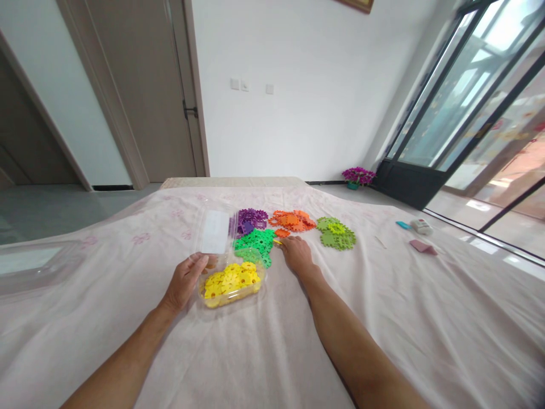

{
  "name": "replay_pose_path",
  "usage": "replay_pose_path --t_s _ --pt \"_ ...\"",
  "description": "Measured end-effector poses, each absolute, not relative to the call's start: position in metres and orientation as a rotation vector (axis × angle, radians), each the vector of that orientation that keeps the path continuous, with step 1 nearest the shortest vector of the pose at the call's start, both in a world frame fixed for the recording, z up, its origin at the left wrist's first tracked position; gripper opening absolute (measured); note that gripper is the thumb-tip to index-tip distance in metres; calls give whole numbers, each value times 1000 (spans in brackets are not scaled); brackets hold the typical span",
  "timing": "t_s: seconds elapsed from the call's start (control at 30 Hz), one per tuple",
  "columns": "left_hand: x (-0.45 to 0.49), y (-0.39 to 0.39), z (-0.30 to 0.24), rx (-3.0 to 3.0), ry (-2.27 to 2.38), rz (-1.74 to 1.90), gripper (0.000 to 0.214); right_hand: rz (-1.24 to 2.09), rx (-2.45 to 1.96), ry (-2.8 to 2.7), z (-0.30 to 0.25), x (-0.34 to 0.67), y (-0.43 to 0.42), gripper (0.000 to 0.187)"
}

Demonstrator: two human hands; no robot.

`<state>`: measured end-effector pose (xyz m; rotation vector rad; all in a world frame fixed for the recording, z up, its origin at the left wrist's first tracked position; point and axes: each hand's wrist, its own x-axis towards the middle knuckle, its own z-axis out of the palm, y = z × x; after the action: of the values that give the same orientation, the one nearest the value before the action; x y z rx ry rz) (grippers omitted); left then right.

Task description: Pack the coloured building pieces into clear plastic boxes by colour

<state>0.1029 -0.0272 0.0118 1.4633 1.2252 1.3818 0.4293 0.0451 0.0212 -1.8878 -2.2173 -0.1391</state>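
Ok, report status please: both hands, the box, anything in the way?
Left hand grips clear box rim, yellow pieces inside. Right hand touching one loose yellow piece beside green pile. Green pile just behind box.

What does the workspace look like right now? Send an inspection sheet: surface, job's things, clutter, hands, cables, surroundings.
Surface: pale pink flowered cloth over the whole work area.
Job's things: clear box, lid raised, holding yellow pieces; purple pile, green pile, orange pile and light green pile on the cloth behind it.
Clutter: teal item, white item and pink card at the right; clear tray at the far left.
Hands: left hand grips the box's rim; right hand rests beside the green pile, fingertips at a small yellow piece.
Cables: nothing seen.
Surroundings: door, wall switches, glass doors, potted purple flowers.
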Motion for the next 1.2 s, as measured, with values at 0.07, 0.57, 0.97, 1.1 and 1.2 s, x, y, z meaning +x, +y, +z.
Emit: replay_pose_path --t_s 0.07,0.57,0.97,1.1,1.2 --pt "103 -27 12 1462 1224 1380 41 -172 -1901 -2213 20 429 46 31" --pt "102 -27 10 1453 1221 1367 41 131 -1720 -1657 16 436 54 30" --pt "103 -28 11 1461 1231 1362 40 429 -876 -1929 68 353 1 23" --pt "102 -26 9 1464 1245 1350 40 499 -716 -2103 73 345 -12 33" --pt "102 -26 10 1486 1240 1344 40 445 -782 -2061 66 348 -5 33"
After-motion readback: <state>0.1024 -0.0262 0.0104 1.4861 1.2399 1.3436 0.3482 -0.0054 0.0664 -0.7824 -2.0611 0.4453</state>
